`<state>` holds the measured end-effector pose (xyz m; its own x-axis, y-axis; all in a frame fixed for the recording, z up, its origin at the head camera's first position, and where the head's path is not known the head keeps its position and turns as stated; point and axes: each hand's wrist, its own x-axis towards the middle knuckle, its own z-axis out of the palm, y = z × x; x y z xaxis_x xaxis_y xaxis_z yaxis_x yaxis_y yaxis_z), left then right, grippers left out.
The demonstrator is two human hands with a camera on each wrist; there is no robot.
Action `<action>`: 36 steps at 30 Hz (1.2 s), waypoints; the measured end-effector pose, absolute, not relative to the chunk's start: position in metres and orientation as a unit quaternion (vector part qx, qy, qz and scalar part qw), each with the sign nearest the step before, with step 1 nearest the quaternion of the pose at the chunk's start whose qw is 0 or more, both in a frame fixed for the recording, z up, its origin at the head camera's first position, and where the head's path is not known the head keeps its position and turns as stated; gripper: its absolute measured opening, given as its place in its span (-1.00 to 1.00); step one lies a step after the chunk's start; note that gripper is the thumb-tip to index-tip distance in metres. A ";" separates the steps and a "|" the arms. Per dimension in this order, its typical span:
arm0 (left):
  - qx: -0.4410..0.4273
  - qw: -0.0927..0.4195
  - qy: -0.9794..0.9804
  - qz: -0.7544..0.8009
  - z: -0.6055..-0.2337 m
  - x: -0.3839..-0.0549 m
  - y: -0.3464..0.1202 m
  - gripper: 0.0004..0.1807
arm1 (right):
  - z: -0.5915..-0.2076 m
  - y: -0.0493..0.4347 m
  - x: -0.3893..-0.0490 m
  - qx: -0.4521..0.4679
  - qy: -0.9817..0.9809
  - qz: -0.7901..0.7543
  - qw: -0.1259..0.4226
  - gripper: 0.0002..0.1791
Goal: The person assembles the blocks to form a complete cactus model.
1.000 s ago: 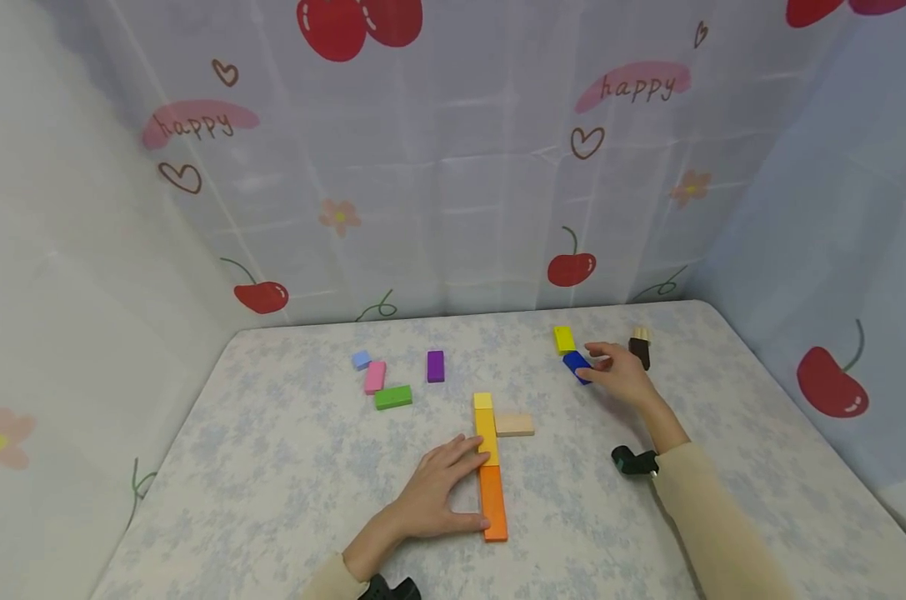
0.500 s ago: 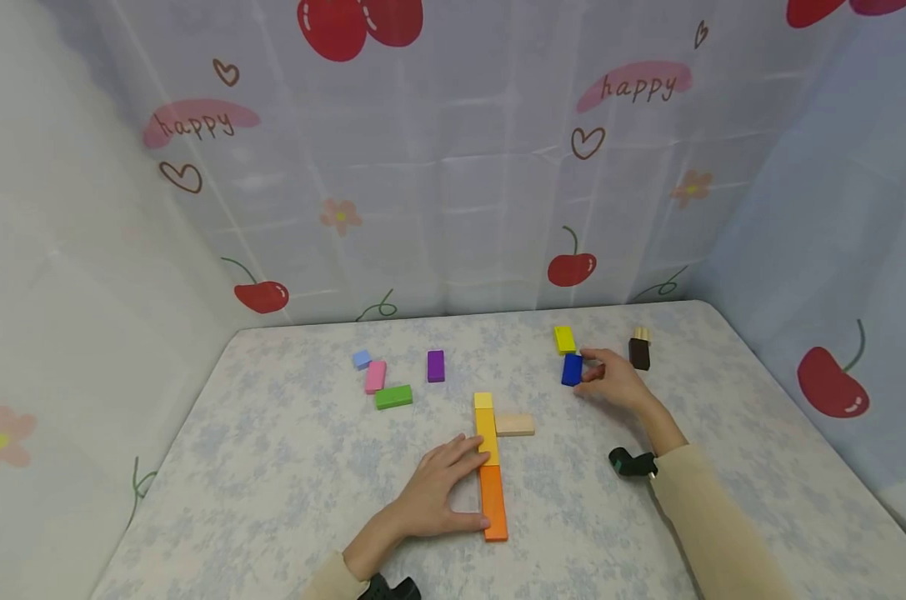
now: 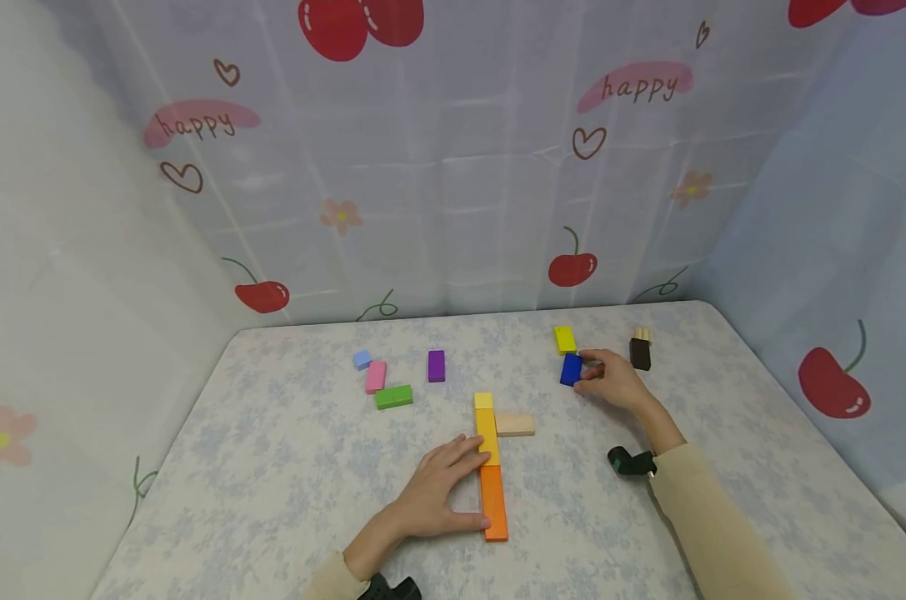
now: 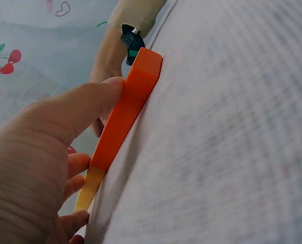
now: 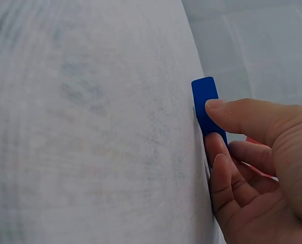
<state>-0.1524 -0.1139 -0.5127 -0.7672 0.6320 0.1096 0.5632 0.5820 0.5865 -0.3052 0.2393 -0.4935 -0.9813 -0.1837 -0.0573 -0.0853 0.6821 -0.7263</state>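
My left hand (image 3: 433,492) lies spread on the table beside a row of blocks. Its thumb touches the side of the orange block (image 3: 493,508) near the close end, and its fingertips touch the golden-yellow block (image 3: 486,437) that continues the row. A small pale-yellow block (image 3: 483,401) caps the far end, and a bare wooden block (image 3: 516,425) sticks out to the right. At the back right my right hand (image 3: 616,382) holds a blue block (image 5: 206,107) between thumb and fingers, low at the table. Just behind it is a bright yellow block (image 3: 565,339).
Right of that hand lies a dark brown block (image 3: 640,354) with pale pieces at its far end. Back left are a light blue block (image 3: 362,359), a pink block (image 3: 376,377), a green block (image 3: 394,397) and a purple block (image 3: 436,367). A printed curtain (image 3: 453,208) hangs behind the table.
The blue block has turned from a slant to nearly in line with the yellow block behind it and shifted slightly left. My right hand moved a little left with it; my left hand stays still.
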 end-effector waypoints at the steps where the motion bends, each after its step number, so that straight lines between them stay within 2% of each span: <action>1: 0.336 0.057 0.887 0.311 -0.513 -0.152 -0.114 -0.11 | -0.494 0.239 -0.305 -0.075 0.915 -0.391 0.061 -0.27; 11: 0.333 0.058 0.888 0.311 -0.513 -0.153 -0.114 -0.11 | -0.495 0.238 -0.304 -0.077 0.918 -0.387 0.051 -0.29; 20: 0.332 0.059 0.889 0.310 -0.514 -0.153 -0.114 -0.11 | -0.493 0.225 -0.296 -0.136 0.902 -0.408 0.036 -0.33; 36: 0.325 0.066 0.891 0.310 -0.511 -0.152 -0.112 -0.11 | -0.493 0.198 -0.284 -0.207 0.876 -0.429 0.069 -0.34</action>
